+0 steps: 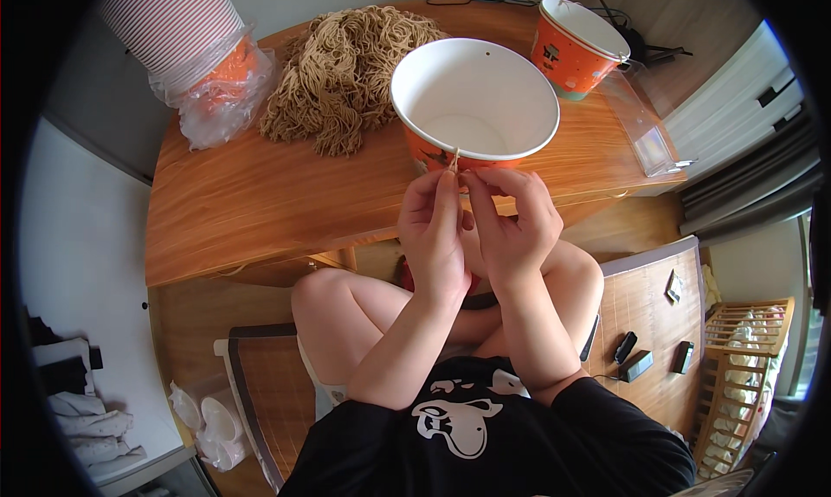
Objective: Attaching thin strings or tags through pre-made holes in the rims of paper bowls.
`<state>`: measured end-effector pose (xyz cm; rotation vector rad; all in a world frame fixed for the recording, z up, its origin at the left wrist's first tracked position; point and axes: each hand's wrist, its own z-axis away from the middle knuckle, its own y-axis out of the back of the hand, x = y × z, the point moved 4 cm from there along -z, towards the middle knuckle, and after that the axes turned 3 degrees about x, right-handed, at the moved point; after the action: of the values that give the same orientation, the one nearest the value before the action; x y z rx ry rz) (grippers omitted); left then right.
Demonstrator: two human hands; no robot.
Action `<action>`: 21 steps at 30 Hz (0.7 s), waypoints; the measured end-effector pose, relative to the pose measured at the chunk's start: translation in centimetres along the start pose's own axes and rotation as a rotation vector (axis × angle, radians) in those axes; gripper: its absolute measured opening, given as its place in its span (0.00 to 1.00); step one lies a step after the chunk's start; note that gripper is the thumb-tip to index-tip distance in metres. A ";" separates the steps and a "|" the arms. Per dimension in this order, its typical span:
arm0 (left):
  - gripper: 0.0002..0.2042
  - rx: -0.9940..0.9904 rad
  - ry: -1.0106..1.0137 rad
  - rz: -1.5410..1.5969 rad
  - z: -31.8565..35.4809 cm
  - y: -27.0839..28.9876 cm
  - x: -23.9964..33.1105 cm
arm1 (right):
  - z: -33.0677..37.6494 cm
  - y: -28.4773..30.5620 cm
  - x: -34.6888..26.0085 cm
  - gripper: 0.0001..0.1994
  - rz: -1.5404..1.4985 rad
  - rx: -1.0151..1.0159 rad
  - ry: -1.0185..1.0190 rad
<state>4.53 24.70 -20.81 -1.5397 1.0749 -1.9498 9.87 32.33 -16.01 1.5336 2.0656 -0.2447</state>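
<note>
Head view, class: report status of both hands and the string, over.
Left hand and right hand both pinching tan string at paper bowl rim. String bundle behind, clear. Nothing obstructing.

string [456,159]: only a short end shows above my fingertips [449,178], rest pinched out of sight | bowl [474,99]: near wall hidden behind my hands | cup stack [170,16], far left: top cut off by edge

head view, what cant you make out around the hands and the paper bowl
- Head view: the string end pinched between left hand and right hand is too thin to trace.
- The paper bowl outer wall is mostly hidden by its rim and the fingers.
- The stack of cups top is cut off by the edge.
</note>
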 end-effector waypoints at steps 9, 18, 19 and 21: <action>0.09 -0.087 -0.025 -0.049 -0.6 0.6 -0.2 | 0.9 0.6 -0.1 0.09 -0.046 0.011 -0.074; 0.07 -0.005 -0.082 -0.036 -0.3 0.3 0.0 | 0.7 -0.3 -0.6 0.05 -0.164 -0.097 -0.323; 0.07 -0.004 -0.082 -0.059 -0.3 0.4 -0.1 | 0.6 -0.3 -0.8 0.05 -0.164 -0.097 -0.323; 0.07 -0.002 -0.082 -0.082 -0.4 0.5 -0.2 | 0.3 -0.2 -0.7 0.04 -0.205 -0.066 -0.426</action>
<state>4.18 24.62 -21.36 -1.6738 0.9952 -1.9206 9.89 31.52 -15.93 1.1138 1.8626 -0.5259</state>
